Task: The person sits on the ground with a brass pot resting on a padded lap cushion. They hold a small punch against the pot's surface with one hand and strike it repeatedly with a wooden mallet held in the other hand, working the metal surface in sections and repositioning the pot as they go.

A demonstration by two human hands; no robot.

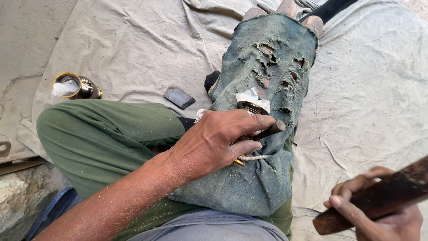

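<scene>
Gripping a dark punch [269, 130] mid-frame, left hand [214, 143] fingers closed | right hand [379, 214] lower right, clenched round wooden mallet [379, 196] | paper-wrapped metal piece [253, 101] on torn cloth [263, 80] | brass-rimmed tube [78, 86] upper left

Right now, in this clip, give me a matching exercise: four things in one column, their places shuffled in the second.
1. Wooden mallet
2. Small tool
3. Brass-rimmed tube
4. Dark flat stone

a. On the cloth beside the knee, lying flat
b. In the left hand, over the torn denim
c. In the right hand
d. On its side at far left

Pairs: 1-c, 2-b, 3-d, 4-a
</scene>
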